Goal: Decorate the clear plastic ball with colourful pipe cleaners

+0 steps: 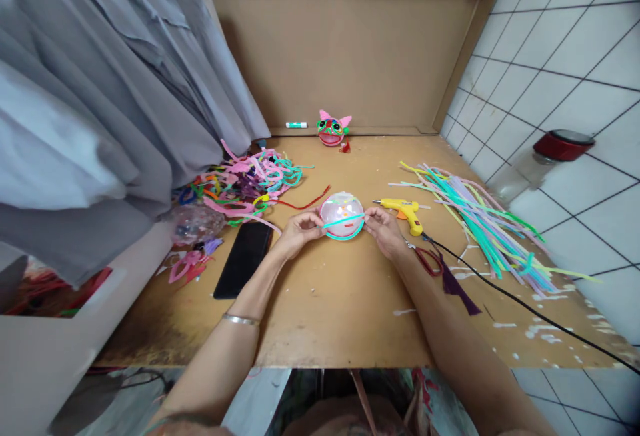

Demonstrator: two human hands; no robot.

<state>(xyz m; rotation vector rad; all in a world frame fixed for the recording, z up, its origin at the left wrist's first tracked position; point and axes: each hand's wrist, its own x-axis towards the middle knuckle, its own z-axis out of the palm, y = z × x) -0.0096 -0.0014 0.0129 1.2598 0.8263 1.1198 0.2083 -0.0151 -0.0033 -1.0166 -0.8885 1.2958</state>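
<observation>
A clear round plastic piece (342, 207) with a pink and teal rim lies on the wooden table between my hands. Across its front runs a short teal fuzzy stem (344, 221). My left hand (301, 229) pinches the stem's left end, close to the rim. At the right end, my right hand (383, 226) has its fingertips closed on the same stem. Just right of the round piece sits a yellow glue gun (406, 211), its nozzle pointing left and its black cord trailing to the lower right.
A tangle of colourful stems (255, 176) and a black phone (243, 260) are on the left. Straight stems (480, 223), red-handled scissors (429, 259), a purple tassel (457, 288) and a glass jar (530, 166) are on the right. Behind stand a decorated lion head (332, 131) and a marker (297, 125).
</observation>
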